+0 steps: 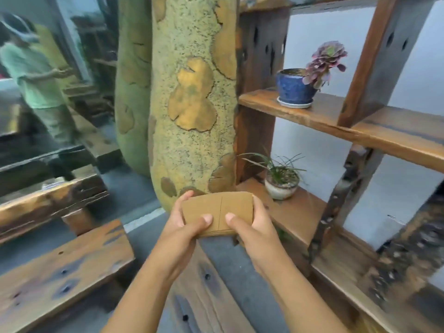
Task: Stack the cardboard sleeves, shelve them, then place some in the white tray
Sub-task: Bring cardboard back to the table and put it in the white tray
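Two hands hold a flat stack of brown cardboard sleeves (pixel 217 212) in the air at the middle of the view. Layered edges show along the stack's near side, and a thin seam line runs down its top face. Left hand (pixel 186 222) clamps the left end, thumb pressed on top; right hand (pixel 252 222) clamps the right end the same way. A wooden shelf (pixel 295 212) lies just right of the stack, with bare board in front of a small white potted plant (pixel 281 181). A mottled pillar (pixel 192 104) stands close behind. Wooden benches (pixel 60 267) sit lower left.
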